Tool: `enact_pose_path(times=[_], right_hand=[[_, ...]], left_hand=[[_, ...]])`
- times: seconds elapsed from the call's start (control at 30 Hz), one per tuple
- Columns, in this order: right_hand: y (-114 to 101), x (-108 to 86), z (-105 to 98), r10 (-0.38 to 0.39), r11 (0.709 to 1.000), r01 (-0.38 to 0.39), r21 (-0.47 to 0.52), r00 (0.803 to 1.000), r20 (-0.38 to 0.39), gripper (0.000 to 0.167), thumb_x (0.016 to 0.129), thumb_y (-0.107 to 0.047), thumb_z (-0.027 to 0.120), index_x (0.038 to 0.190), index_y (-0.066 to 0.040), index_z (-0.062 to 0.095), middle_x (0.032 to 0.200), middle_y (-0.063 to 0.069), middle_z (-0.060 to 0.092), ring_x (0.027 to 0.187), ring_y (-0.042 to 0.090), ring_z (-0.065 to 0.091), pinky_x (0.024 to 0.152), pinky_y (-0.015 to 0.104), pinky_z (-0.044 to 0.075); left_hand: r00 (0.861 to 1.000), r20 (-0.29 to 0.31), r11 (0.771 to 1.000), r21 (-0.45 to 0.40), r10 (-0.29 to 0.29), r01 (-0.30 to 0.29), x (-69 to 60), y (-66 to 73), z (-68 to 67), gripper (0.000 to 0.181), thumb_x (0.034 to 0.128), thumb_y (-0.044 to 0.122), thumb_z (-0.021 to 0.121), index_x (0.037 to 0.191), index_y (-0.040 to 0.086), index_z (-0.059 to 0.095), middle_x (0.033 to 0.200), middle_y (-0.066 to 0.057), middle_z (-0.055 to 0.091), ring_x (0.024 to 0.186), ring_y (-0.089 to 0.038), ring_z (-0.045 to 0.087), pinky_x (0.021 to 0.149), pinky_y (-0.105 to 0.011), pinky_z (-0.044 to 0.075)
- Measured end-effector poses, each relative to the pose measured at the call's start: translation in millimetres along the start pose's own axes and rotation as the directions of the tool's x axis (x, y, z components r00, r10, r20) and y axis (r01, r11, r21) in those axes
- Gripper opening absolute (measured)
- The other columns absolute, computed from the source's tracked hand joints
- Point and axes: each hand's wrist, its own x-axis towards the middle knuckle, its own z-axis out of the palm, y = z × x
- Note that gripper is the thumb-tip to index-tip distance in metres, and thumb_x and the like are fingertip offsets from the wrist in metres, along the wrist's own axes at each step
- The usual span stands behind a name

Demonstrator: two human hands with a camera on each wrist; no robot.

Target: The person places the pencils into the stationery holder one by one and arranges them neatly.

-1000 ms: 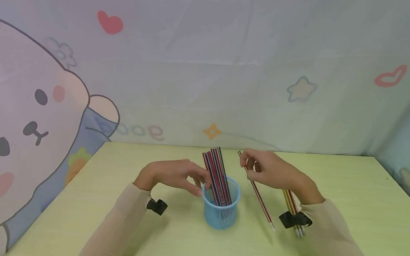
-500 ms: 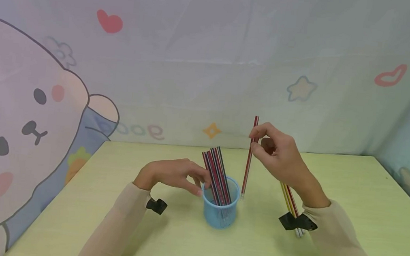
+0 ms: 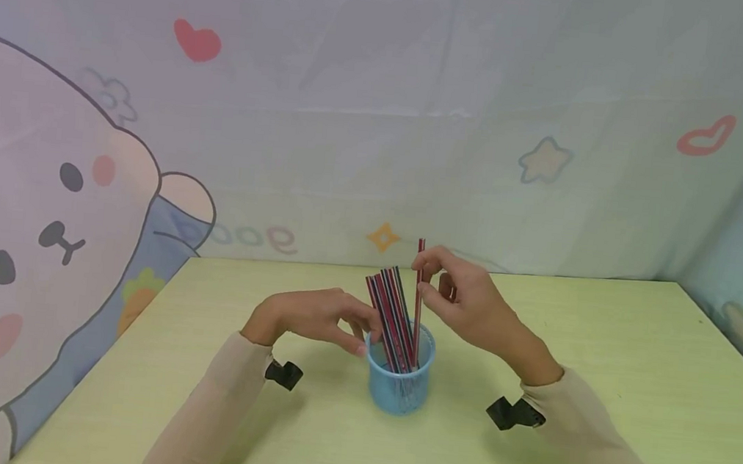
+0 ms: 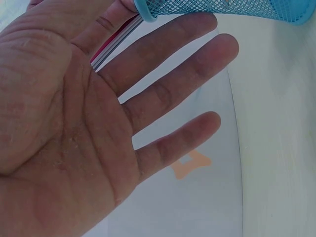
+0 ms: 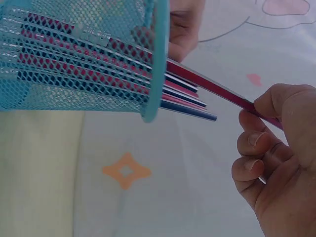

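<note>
A light-blue mesh pencil cup (image 3: 397,393) stands on the table, holding several striped red and dark-blue pencils (image 3: 393,322) that lean left. At its left rim my left hand (image 3: 321,314) pinches the edge between index finger and thumb; the other fingers stretch out straight beside the cup in the left wrist view. My right hand (image 3: 465,295), above and right of the cup, pinches a red striped pencil (image 3: 417,313) near its upper end. That pencil is nearly upright, its lower part inside the cup, as the right wrist view shows through the mesh (image 5: 74,89).
The pale yellow-green table (image 3: 313,441) runs back to a printed cloth (image 3: 326,147) with a bear and hearts. A black wrist camera (image 3: 515,414) hangs under the right sleeve, another wrist camera (image 3: 284,375) under the left.
My right hand has lifted the pencil off the table, turned it upright and brought it left, lowering it into the cup. The loose pencils at right are out of sight. My left hand stays put.
</note>
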Motion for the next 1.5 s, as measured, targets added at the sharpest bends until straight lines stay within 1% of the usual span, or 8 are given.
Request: enact_pose_path(times=[0.3,0.53,0.83,0.97,1.1,1.3,1.43,1.5], right_hand=[[3.3,-4.3,29.1,0.054,0.997,-0.046,-0.058,0.988,0.146,0.02,0.095,-0.003,0.061,0.113,-0.012,0.059,0.09,-0.006,0.058,0.055,0.008,0.045,0.05,0.024,0.043],[4.4,-6.8,37.1,0.051,0.995,-0.033,-0.095,0.979,0.195,0.023,0.094,-0.003,0.062,0.115,-0.013,0.06,0.089,-0.008,0.056,0.059,0.008,0.043,0.052,0.023,0.042],[10.6,-4.3,17.2,0.074,0.991,-0.054,-0.121,0.983,0.167,0.02,0.095,-0.002,0.06,0.114,-0.01,0.063,0.096,0.0,0.065,0.056,0.007,0.047,0.053,0.024,0.045],[17.6,-3.6,0.8,0.112,0.985,-0.089,-0.149,0.982,0.154,0.018,0.096,-0.003,0.059,0.112,-0.01,0.063,0.097,0.002,0.066,0.058,0.008,0.048,0.053,0.025,0.046],[25.5,-4.2,-18.0,0.173,0.975,-0.143,-0.172,0.97,0.17,0.015,0.098,-0.004,0.058,0.111,-0.01,0.063,0.098,0.004,0.066,0.059,0.012,0.05,0.055,0.027,0.046],[42.4,-11.5,-42.4,0.297,0.945,-0.25,-0.211,0.927,0.23,0.013,0.099,-0.004,0.056,0.108,-0.01,0.063,0.098,0.005,0.064,0.06,0.014,0.047,0.059,0.029,0.045],[54.4,-18.7,-53.7,0.38,0.916,-0.317,-0.244,0.881,0.281,0.013,0.099,-0.004,0.055,0.107,-0.01,0.062,0.097,0.005,0.064,0.06,0.014,0.048,0.06,0.031,0.045],[59.6,-23.0,-58.4,0.422,0.9,-0.348,-0.264,0.847,0.322,0.013,0.098,-0.004,0.055,0.108,-0.009,0.062,0.099,0.007,0.065,0.063,0.014,0.051,0.063,0.032,0.046]], left_hand=[[1.0,-0.003,1.0,0.005,-0.005,0.005,-0.2,-1.1,0.8,0.018,0.0965,0.027,0.068,0.11,0.016,0.065,0.113,-0.005,0.069,0.103,-0.01,0.067,0.093,-0.031,0.053],[1.0,-0.004,1.0,0.014,-0.025,0.025,-0.1,0.6,0.1,0.015,0.0957,0.029,0.069,0.108,0.022,0.065,0.115,-0.004,0.069,0.103,-0.008,0.067,0.092,-0.029,0.052],[1.0,0.003,1.0,-0.002,-0.013,0.013,0.8,0.0,-0.7,0.015,0.0963,0.027,0.068,0.108,0.019,0.065,0.114,-0.008,0.069,0.103,-0.009,0.067,0.093,-0.03,0.053],[1.0,0.003,1.0,-0.004,-0.004,0.004,-0.1,-0.1,-0.6,0.018,0.0967,0.027,0.068,0.109,0.014,0.066,0.114,-0.008,0.069,0.103,-0.01,0.067,0.093,-0.032,0.053],[1.0,0.0,1.0,0.001,0.001,-0.001,-0.5,-0.4,-0.6,0.021,0.0965,0.026,0.068,0.11,0.01,0.066,0.114,-0.007,0.068,0.103,-0.01,0.067,0.093,-0.032,0.053],[1.0,-0.001,1.0,0.004,-0.006,0.006,-1.4,-0.2,-0.5,0.017,0.0959,0.027,0.068,0.108,0.015,0.066,0.113,-0.007,0.068,0.103,-0.009,0.067,0.092,-0.033,0.053],[1.0,-0.004,1.0,0.005,-0.009,0.009,-2.2,-0.4,-0.5,0.016,0.0959,0.027,0.068,0.108,0.016,0.066,0.113,-0.007,0.068,0.103,-0.009,0.067,0.092,-0.032,0.053],[1.0,-0.005,1.0,0.007,-0.009,0.009,-2.7,-0.2,-0.5,0.016,0.0959,0.027,0.069,0.108,0.016,0.066,0.113,-0.007,0.068,0.103,-0.009,0.067,0.092,-0.031,0.053]])
